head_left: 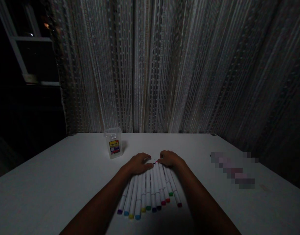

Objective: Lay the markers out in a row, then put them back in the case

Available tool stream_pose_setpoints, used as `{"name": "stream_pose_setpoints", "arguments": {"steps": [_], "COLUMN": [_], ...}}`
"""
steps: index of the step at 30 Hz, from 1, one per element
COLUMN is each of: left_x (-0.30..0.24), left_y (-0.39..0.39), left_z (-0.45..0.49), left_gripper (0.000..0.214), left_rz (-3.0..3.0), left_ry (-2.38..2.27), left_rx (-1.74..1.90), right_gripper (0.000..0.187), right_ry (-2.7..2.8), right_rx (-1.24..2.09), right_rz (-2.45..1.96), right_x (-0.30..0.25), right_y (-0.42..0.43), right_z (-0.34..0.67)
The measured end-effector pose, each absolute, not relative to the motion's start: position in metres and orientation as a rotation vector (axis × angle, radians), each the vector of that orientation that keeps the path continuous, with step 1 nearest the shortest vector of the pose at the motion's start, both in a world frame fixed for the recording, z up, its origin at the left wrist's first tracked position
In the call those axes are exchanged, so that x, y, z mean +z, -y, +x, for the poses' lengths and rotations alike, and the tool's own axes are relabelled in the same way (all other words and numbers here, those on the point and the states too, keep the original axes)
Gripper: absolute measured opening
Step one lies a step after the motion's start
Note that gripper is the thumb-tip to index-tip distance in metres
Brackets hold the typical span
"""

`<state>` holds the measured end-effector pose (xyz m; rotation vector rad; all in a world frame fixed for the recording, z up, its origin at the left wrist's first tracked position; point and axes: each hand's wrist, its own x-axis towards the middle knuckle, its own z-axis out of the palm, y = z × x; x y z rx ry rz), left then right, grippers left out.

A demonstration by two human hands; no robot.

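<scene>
a set of white markers (148,186) lies on a white table (66,176), at the middle of the near half. the markers are arranged side by side in a fan: the far ends converge between the two hands, and the near ends spread apart. the near ends carry colored tips, including purple, light blue, yellow, green, orange-red and dark red.

the left hand (140,164) is positioned at the far left edge of the fan, palm down. its thumb and fingers are apart, with the thumb extended right toward the far marker ends. the right hand (169,158) is positioned at the far right edge of the fan, fingers bent, with its tips at the far marker ends. the two hands are near each other but apart. the light is dim, so whether the right hand is clamped on a marker cannot be told.

a clear container (114,143) with a yellow and blue label stands on the table, far and left of the markers. at the right, a pixelated item (234,171) lies on the table. a patterned curtain (150,71) hangs behind the far table edge; a dark window (38,60) is at the far left.
</scene>
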<state>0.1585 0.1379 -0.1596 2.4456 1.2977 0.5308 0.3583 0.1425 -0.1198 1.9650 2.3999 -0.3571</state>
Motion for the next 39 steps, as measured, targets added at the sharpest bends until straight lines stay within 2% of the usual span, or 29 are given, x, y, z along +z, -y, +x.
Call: {"name": "stream_pose_setpoints", "arguments": {"steps": [6, 12, 16, 20, 24, 31, 39], "left_x": [-0.167, -0.164, -0.162, -0.169, -0.173, -0.172, -0.175], "left_y": [-0.131, -0.129, -0.126, -0.128, -0.133, -0.135, -0.132], "left_z": [0.161, 0.159, 0.149, 0.148, 0.154, 0.148, 0.150], "left_gripper": [0.039, 0.037, 0.043, 0.046, 0.044, 0.038, 0.038], "left_rz": [2.647, 2.568, 2.511, 2.578, 2.592, 2.478, 2.556], "left_ry": [-1.294, -1.319, -1.257, -1.258, -1.355, -1.328, -1.172], "left_rx": [0.567, 0.687, 0.769, 0.650, 0.615, 0.796, 0.730], "right_gripper": [0.027, 0.027, 0.033, 0.043, 0.041, 0.042, 0.064], "right_ry": [-2.477, -2.476, -2.499, -2.496, -2.493, -2.495, -2.554], "right_rx": [-0.316, -0.341, -0.408, -0.412, -0.358, -0.332, -0.444], "right_rz": [2.018, 2.029, 2.004, 1.958, 1.968, 2.012, 1.871], "right_x": [-0.130, -0.126, -0.124, -0.125, -0.128, -0.126, -0.126], "right_y": [-0.138, -0.133, -0.130, -0.128, -0.130, -0.129, -0.127], "right_z": [0.363, 0.363, 0.364, 0.363, 0.359, 0.359, 0.359]}}
